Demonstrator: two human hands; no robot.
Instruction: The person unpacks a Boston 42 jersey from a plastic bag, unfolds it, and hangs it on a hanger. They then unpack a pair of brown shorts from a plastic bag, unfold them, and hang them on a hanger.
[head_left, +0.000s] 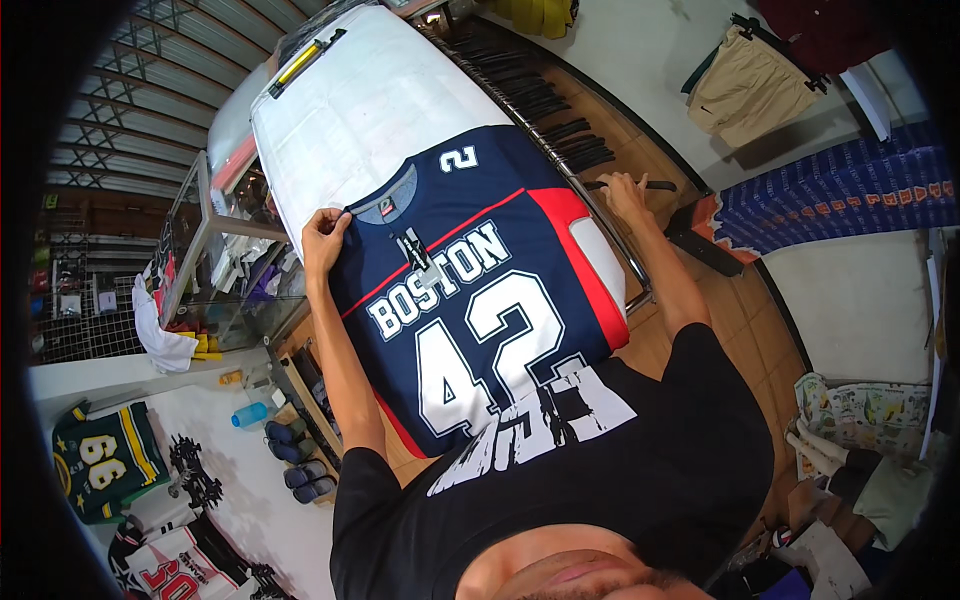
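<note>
A navy sweatshirt (442, 247) with red and white panels and large white lettering lies front up before me, over a white-topped surface. My left hand (324, 232) pinches its shoulder beside the collar (386, 196). A paper hang tag (415, 259) rests on the chest, below the neck label. Off to the right, my right hand (624, 196) is at a metal rail, its fingers around a black hanger (656, 185). Part of that hanger is hidden behind the hand. The sweatshirt's lower hem runs under my black T-shirt (592, 480).
Many black hangers (525, 82) hang along the metal rail (551, 154). A yellow-and-black tool (304, 66) lies on the far part of the white surface (375, 90). Glass display cases (225, 225) stand at left, with sandals (307, 480) below. Another person's legs (817, 450) show at right.
</note>
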